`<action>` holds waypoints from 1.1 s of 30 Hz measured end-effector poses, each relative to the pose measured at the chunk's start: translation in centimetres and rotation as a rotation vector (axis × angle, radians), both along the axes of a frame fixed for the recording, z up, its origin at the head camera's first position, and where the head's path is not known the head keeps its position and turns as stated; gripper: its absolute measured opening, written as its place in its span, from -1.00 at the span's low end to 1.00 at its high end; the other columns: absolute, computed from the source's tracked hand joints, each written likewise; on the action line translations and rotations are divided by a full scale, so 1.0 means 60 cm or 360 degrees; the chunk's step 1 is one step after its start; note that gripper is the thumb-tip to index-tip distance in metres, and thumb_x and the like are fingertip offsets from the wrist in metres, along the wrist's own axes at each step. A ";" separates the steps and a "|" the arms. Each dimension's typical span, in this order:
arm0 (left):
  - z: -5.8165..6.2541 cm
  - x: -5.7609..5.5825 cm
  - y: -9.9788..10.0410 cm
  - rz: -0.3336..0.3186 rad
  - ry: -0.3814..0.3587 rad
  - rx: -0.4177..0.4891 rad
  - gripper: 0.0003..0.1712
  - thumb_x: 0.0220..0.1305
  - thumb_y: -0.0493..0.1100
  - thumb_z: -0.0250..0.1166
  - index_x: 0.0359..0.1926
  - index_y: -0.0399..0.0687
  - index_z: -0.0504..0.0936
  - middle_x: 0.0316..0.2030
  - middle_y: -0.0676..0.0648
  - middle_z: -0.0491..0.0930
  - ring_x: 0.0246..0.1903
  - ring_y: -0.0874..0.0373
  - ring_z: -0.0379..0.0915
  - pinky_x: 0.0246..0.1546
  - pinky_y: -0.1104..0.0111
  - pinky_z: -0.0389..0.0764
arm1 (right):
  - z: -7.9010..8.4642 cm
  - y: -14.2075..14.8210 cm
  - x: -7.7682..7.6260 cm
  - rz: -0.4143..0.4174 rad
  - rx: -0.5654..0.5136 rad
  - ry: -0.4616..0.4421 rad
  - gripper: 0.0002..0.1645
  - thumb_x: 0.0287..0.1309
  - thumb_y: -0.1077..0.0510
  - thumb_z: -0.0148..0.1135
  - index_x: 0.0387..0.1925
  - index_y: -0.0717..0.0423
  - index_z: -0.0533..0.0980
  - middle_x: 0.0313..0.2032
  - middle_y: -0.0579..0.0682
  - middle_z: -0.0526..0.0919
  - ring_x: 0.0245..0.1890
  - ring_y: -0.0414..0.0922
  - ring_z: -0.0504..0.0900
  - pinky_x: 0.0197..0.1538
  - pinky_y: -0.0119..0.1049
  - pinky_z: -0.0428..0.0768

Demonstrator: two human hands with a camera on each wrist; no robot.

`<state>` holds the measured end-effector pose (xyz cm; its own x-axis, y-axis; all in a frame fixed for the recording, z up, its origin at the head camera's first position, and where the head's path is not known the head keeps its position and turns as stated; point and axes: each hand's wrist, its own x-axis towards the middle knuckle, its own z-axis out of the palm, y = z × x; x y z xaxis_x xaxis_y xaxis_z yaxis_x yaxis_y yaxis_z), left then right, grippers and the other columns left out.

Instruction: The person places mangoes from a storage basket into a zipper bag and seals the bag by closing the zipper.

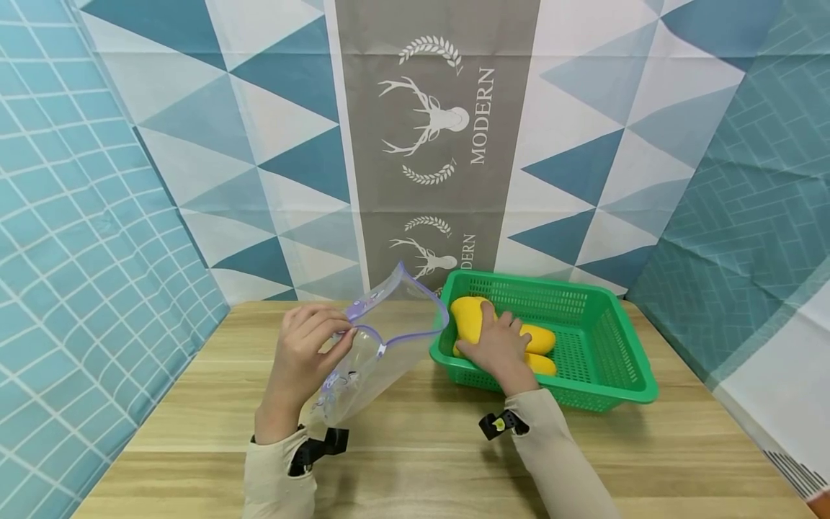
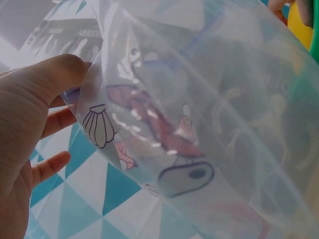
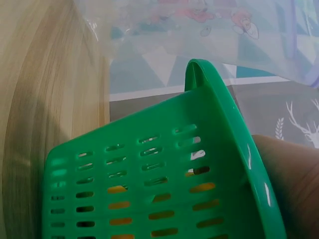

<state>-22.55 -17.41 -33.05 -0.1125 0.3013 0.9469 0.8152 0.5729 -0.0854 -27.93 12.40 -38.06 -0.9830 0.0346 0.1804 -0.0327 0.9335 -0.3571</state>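
Observation:
My left hand (image 1: 314,346) pinches the rim of a clear plastic zip bag (image 1: 382,371) between thumb and fingers. The bag's mouth, edged in purple with a slider, gapes toward the basket. Cartoon prints mark its side, seen close in the left wrist view, where the thumb of my left hand (image 2: 47,104) presses on the film. Inside the green basket (image 1: 622,346), my right hand (image 1: 499,349) grips a yellow mango (image 1: 468,317) at the left end, fingers spread over it. In the right wrist view the basket wall (image 3: 134,174) hides most of that hand.
Beside the gripped mango lie more mangoes (image 1: 540,339) in the basket. Basket and bag are on or over a wooden table (image 1: 415,461). A patterned cloth backdrop (image 1: 441,202) stands behind the table, with blue tiled sheeting (image 1: 84,238) at the left.

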 end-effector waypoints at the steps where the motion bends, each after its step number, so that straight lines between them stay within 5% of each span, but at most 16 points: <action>1: 0.000 0.000 0.000 -0.0001 0.0001 -0.0002 -0.55 0.50 -0.03 0.14 -0.47 -0.22 0.67 -0.40 -0.12 0.69 -0.30 -0.11 0.56 -0.25 -0.04 0.36 | 0.000 0.001 0.002 0.0006 -0.0004 0.0024 0.12 0.04 -0.29 0.34 0.46 0.12 0.09 0.05 0.47 0.34 0.05 0.39 0.31 -0.02 0.37 0.32; 27: 0.001 0.002 0.000 0.0009 0.0009 -0.0007 -0.54 0.50 -0.02 0.12 -0.46 -0.21 0.67 -0.40 -0.12 0.69 -0.30 -0.11 0.57 -0.25 -0.03 0.37 | 0.001 0.027 0.033 0.0198 -0.0037 0.0660 -0.08 -0.17 -0.01 0.42 0.28 0.16 0.33 0.06 0.38 0.36 -0.06 0.31 0.36 -0.14 0.16 0.37; 33: 0.000 0.001 -0.001 0.0004 0.0005 -0.0005 -0.55 0.50 -0.02 0.13 -0.46 -0.21 0.68 -0.40 -0.12 0.69 -0.29 -0.11 0.57 -0.24 -0.03 0.38 | 0.004 0.035 0.038 0.0208 -0.0068 0.0717 -0.09 -0.20 0.02 0.46 0.27 0.14 0.36 0.07 0.37 0.37 -0.04 0.31 0.37 -0.12 0.17 0.37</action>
<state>-22.48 -17.46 -33.05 -0.1106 0.3038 0.9463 0.8135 0.5747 -0.0895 -25.64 14.51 -37.82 -0.8037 -0.0675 0.5912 -0.3095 0.8960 -0.3185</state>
